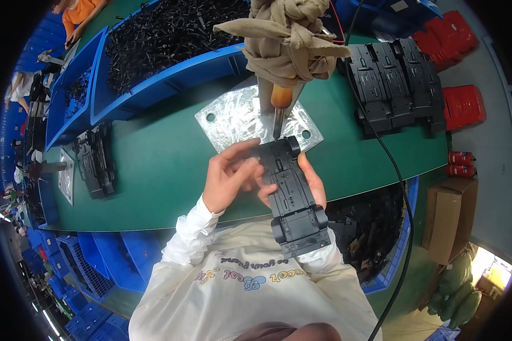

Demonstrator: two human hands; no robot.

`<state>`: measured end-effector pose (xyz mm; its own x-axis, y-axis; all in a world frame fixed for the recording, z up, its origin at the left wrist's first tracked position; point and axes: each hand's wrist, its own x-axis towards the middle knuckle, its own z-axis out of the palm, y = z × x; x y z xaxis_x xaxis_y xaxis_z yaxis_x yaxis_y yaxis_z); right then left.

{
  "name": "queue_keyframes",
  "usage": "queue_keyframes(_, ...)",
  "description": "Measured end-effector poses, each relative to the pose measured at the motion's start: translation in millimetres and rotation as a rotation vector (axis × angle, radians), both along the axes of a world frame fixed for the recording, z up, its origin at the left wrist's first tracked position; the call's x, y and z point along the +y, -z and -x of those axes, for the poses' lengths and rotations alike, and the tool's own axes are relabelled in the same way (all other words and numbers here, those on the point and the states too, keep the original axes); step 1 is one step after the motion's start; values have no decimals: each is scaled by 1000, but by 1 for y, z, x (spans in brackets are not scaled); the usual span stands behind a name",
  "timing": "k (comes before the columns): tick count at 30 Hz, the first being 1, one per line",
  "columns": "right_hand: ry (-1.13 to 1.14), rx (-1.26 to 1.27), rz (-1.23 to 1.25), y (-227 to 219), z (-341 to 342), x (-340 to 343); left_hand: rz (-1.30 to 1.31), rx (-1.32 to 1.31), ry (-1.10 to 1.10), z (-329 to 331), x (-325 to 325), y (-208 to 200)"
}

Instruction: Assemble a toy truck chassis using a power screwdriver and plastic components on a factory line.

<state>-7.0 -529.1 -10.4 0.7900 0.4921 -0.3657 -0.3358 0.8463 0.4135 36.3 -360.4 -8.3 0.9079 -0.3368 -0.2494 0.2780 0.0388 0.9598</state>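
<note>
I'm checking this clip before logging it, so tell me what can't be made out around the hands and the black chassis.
All in the head view:
- Right hand: mostly hidden under the black chassis; its grip cannot be judged.
- Tool tip: its contact with the chassis is too small to tell.
- Tool's upper body: wrapped in a tan cloth.
- Left hand: what its fingertips press is unclear.

Car chassis (293, 190) between both hands, before metal plate (239, 116); parts bin (170, 79) behind plate, left.

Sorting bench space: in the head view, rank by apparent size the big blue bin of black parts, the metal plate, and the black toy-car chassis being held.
1. Blue bin.
2. Metal plate.
3. Chassis, held nearer the camera, so plate versus chassis is unsure.
</note>
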Motion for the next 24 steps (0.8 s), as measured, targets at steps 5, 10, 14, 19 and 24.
queue_keyframes(5,23,-19,35,6,4,-4,-66,61,-83,1,-8,1)
queue_keyframes(10,67,-83,65,11,6,-8,-84,80,-68,-1,-14,-4)
queue_keyframes(14,73,-90,48,9,5,-11,-56,73,-62,-2,-17,-3)
queue_keyframes(19,63,-117,126,-3,3,-12,-9,23,-79,-2,-19,0)
queue_keyframes(24,72,-135,72,4,3,-13,13,4,-98,-3,-17,4)
